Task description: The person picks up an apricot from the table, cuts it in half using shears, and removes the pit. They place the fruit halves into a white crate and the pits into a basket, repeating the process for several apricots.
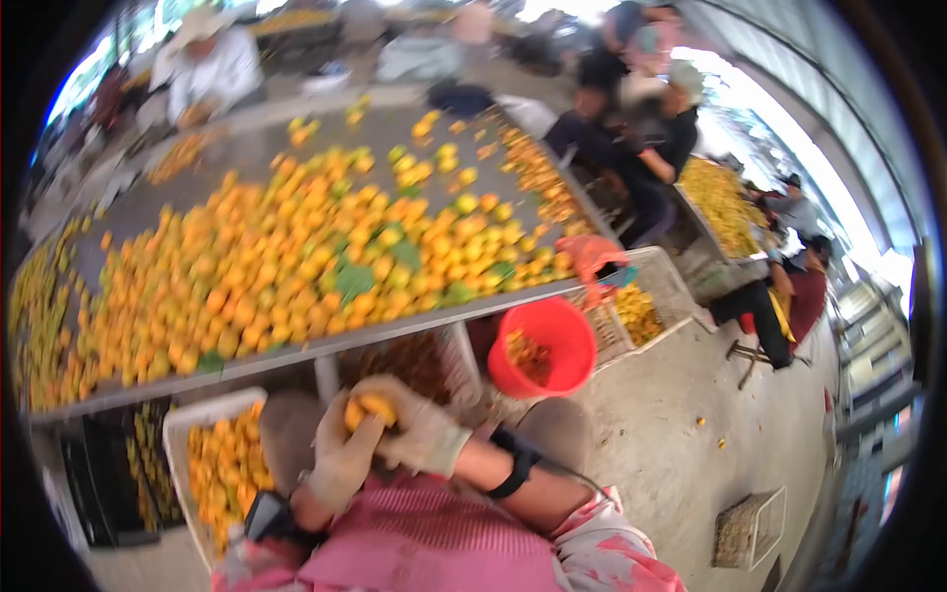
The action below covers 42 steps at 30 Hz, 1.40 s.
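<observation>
A: What do the two hands have hold of?
B: A smooth, orange-yellow fruit [371, 408]. The left hand [342, 452], in a pale fabric glove, curls partly closed around its near side. The right hand [422, 426], gloved the same way, bends its fingers over it from the other side. The fruit shows between the two.

A: Where is that, exactly?
B: Above the person's lap, in front of a pink garment [424, 538], on the near side of the long grey tabletop [444, 314].

A: And what lies on the tabletop?
B: A broad heap of yellow and orange fruit [247, 257] with green leaves [354, 281] among it. At the near right corner, a crumpled orange-red cloth item [590, 259] hangs over the edge.

A: Anything beside the knees?
B: To the left, a white plastic crate [219, 406] full of orange fruit. Beyond the right knee, a round red plastic bucket [513, 380] with small orange pieces inside; I can't tell what they are.

A: Further right?
B: A pale plastic crate [663, 264] with yellow fruit in it, near the bucket. A smaller pale crate [755, 538] sits on the concrete floor [661, 444].

A: Is anyone else around?
B: Yes, a person in a white top and pale hat [212, 69] across the tabletop, and others at the upper right, seated by a second heap of yellow fruit [718, 202].
</observation>
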Available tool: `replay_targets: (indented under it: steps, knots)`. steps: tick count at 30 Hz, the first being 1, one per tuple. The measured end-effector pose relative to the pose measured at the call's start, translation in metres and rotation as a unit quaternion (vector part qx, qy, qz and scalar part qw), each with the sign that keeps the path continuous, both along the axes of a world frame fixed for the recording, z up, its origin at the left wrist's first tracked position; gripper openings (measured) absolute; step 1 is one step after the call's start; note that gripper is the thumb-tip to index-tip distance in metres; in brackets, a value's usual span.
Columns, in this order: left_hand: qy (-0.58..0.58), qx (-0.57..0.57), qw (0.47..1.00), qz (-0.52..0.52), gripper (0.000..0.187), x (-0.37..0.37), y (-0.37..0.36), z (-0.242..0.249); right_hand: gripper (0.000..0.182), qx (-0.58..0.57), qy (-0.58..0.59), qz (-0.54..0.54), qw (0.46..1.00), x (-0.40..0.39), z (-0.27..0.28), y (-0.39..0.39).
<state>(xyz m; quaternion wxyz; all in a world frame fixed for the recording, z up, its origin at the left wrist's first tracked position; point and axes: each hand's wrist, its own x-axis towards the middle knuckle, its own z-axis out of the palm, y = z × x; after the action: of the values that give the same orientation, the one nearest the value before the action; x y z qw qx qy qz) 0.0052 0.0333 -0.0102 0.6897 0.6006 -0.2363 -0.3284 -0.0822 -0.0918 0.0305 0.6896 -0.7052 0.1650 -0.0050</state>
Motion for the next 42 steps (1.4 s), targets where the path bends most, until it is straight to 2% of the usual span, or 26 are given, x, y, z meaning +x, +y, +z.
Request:
replay_targets:
  steps: [1,2,3,4,5,6,7,9,10,11,13,14,16,17,19,21,23,25,31,32,33,34,35,37,39,42]
  knots:
    - [0.033,-0.046,0.998,0.026,0.027,-0.003,-0.003,-0.016,0.053,-0.049,-0.029,-0.004,0.998,0.002,-0.005,-0.001]
    - [0.042,-0.062,0.997,-0.014,0.025,-0.002,-0.002,-0.003,0.052,-0.065,-0.032,-0.009,0.997,0.001,0.001,-0.001]
    - [0.036,-0.081,0.996,0.011,0.023,-0.005,-0.004,-0.012,0.052,-0.015,0.010,0.006,1.000,0.002,0.003,-0.003]
    - [0.061,-0.068,0.995,0.030,0.019,-0.007,-0.005,-0.009,0.052,-0.059,-0.060,0.000,0.996,0.005,-0.012,-0.003]
    - [0.074,-0.067,0.995,0.006,0.018,-0.005,-0.002,0.000,0.053,-0.009,0.007,-0.003,1.000,0.006,-0.001,-0.001]
    - [-0.113,-0.090,0.989,0.027,0.016,-0.001,-0.005,-0.016,0.053,-0.003,0.070,-0.010,0.997,0.008,0.015,0.001]
    - [-0.103,-0.077,0.991,0.035,0.016,0.002,0.000,-0.022,0.052,0.009,0.102,-0.013,0.995,0.009,0.023,0.002]
    - [-0.189,-0.011,0.982,0.004,0.016,0.007,0.007,-0.028,0.050,0.071,0.101,-0.031,0.992,0.008,0.023,0.000]
    - [-0.112,0.001,0.994,0.015,0.020,0.004,0.009,-0.015,0.050,0.073,0.103,-0.030,0.992,0.006,0.021,-0.002]
    - [-0.111,0.003,0.994,0.016,0.020,0.010,0.007,-0.023,0.049,0.120,0.082,-0.028,0.989,0.005,0.018,-0.005]
    - [-0.205,-0.096,0.974,0.014,0.025,0.027,-0.001,-0.029,0.047,0.168,0.064,-0.024,0.983,0.005,0.014,-0.004]
    - [0.177,-0.148,0.973,-0.021,0.029,0.029,0.003,-0.028,0.047,0.160,0.042,-0.041,0.985,0.006,0.012,-0.003]
    - [0.213,-0.142,0.966,-0.019,0.032,0.028,0.008,0.003,0.049,0.165,0.021,-0.076,0.983,0.008,0.014,0.002]
    - [0.249,-0.139,0.958,-0.018,0.035,0.027,0.011,0.008,0.058,0.164,0.018,-0.061,0.984,0.007,0.016,0.001]
    - [0.237,-0.151,0.960,-0.002,0.039,0.027,0.011,0.002,0.067,0.148,0.034,-0.059,0.987,0.008,0.021,0.002]
    - [0.157,-0.104,0.979,-0.077,0.039,0.029,0.022,-0.002,0.074,0.116,0.059,0.007,0.991,0.008,0.017,-0.004]
    - [0.120,-0.111,0.980,-0.112,0.029,0.032,0.025,-0.005,0.078,0.150,0.049,0.036,0.987,0.010,0.013,0.003]
    - [0.078,-0.047,0.991,-0.098,0.019,0.035,0.036,0.002,0.081,0.131,0.062,0.045,0.988,0.015,0.010,0.013]
    - [0.105,-0.054,0.990,-0.072,0.014,0.050,0.087,-0.012,0.085,0.141,0.089,0.095,0.981,0.033,0.010,0.042]
    - [-0.226,-0.027,0.974,0.012,0.018,0.065,0.104,-0.032,0.084,0.154,0.088,0.082,0.981,0.035,0.010,0.045]
    - [-0.530,0.006,0.843,0.093,0.023,0.077,0.121,-0.043,0.083,0.167,0.087,0.066,0.980,0.036,0.011,0.047]
    - [-0.281,0.062,0.947,0.142,0.029,0.080,0.136,-0.044,0.079,0.175,0.071,0.060,0.980,0.038,0.014,0.051]
    - [-0.012,0.112,0.977,0.180,0.035,0.084,0.153,-0.044,0.079,0.175,0.073,0.062,0.980,0.040,0.011,0.054]
    - [0.067,0.221,0.918,0.324,0.043,0.105,0.191,-0.063,0.075,0.180,0.053,0.023,0.982,0.042,0.005,0.059]
    - [0.029,0.303,0.868,0.392,0.047,0.125,0.235,-0.105,0.073,0.183,0.067,0.028,0.980,0.042,0.006,0.066]
    - [0.035,0.384,0.839,0.383,0.050,0.144,0.316,-0.195,0.071,0.193,0.087,0.056,0.976,0.040,0.004,0.071]
